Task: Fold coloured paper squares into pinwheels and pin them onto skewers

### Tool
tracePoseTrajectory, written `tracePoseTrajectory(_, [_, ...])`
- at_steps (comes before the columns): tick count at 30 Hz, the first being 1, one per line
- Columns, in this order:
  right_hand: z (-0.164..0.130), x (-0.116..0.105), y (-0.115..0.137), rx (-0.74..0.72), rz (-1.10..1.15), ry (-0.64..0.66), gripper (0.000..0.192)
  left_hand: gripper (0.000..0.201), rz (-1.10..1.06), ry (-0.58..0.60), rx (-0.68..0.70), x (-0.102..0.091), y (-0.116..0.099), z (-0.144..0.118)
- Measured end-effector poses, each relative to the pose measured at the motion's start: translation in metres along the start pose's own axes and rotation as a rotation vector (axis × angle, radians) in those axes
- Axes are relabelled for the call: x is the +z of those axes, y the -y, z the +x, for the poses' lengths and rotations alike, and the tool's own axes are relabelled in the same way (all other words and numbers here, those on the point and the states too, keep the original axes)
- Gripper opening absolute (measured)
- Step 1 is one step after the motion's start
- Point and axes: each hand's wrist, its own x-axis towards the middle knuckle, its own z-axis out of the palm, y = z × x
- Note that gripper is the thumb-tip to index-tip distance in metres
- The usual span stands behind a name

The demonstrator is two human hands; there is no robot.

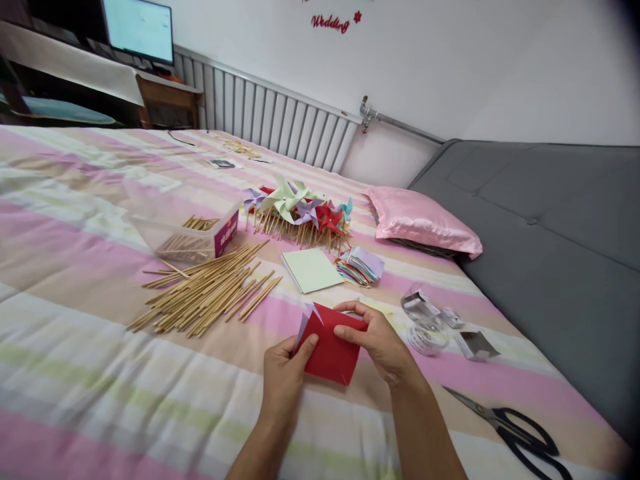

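Observation:
Between my two hands is a small stack of square paper [334,347], red on top with lilac sheets showing behind it. Slits run in from its corners. My left hand [287,367] grips the left edge, thumb on the red face. On the upper right side, my right hand [376,337] pinches the paper between thumb and fingers. Just beyond them lies a pale green square pad of paper [313,270]. Beside that pad is a pile of cut coloured paper [360,267]. Finished paper pinwheels [300,207] on sticks stand farther back.
Many wooden sticks [210,290] lie left of my hands, near a clear plastic box [193,233] holding more. At right are open black-handled scissors [510,423], a clear round container [427,333] and small boxes [477,345]. A pink pillow [425,217] rests by the grey headboard [540,213].

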Motion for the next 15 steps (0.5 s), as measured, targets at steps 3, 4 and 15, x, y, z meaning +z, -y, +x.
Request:
tracePoseTrajectory(3, [-0.001,0.002,0.001,-0.032,-0.065,-0.057,0.044,0.029,0.034,-0.03,-0.002,-0.002,0.002,0.001])
tracePoseTrajectory(4, [0.0,0.002,0.0,-0.048,-0.084,-0.072,0.042,0.029,0.037,-0.041,0.002,-0.002,0.003,0.001])
tracePoseTrajectory(15, [0.003,-0.019,-0.018,-0.193,-0.218,-0.27,0.026,0.039,0.103,-0.085,0.018,-0.003,0.006,0.007])
